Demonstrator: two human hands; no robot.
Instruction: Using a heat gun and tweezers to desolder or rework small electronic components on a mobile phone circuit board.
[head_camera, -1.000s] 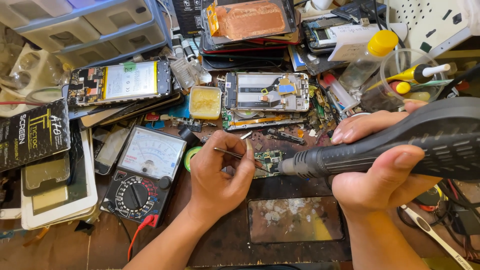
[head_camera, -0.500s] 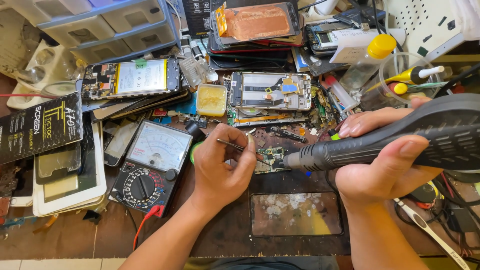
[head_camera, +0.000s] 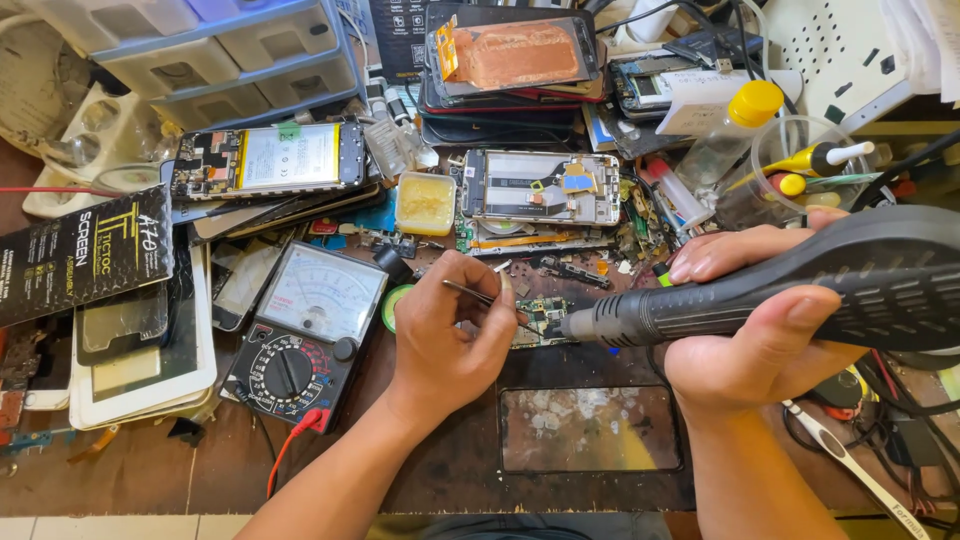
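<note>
My left hand (head_camera: 445, 340) pinches tweezers (head_camera: 490, 298) over the circuit board (head_camera: 540, 318); my right hand (head_camera: 755, 320), gripping the hot-air gun (head_camera: 800, 290), has brought its nozzle closer to the board.

Left hand (head_camera: 445, 335): I pinch tweezers (head_camera: 480, 296) over the small circuit board (head_camera: 540, 318).
Right hand (head_camera: 755, 330): I grip the black hot-air handpiece (head_camera: 800, 290), nozzle at the board.

Left hand (head_camera: 450, 335) pinched shut, fingers aimed 3 o'clock; right hand (head_camera: 765, 325) fisted, knuckles toward 12 o'clock.
</note>
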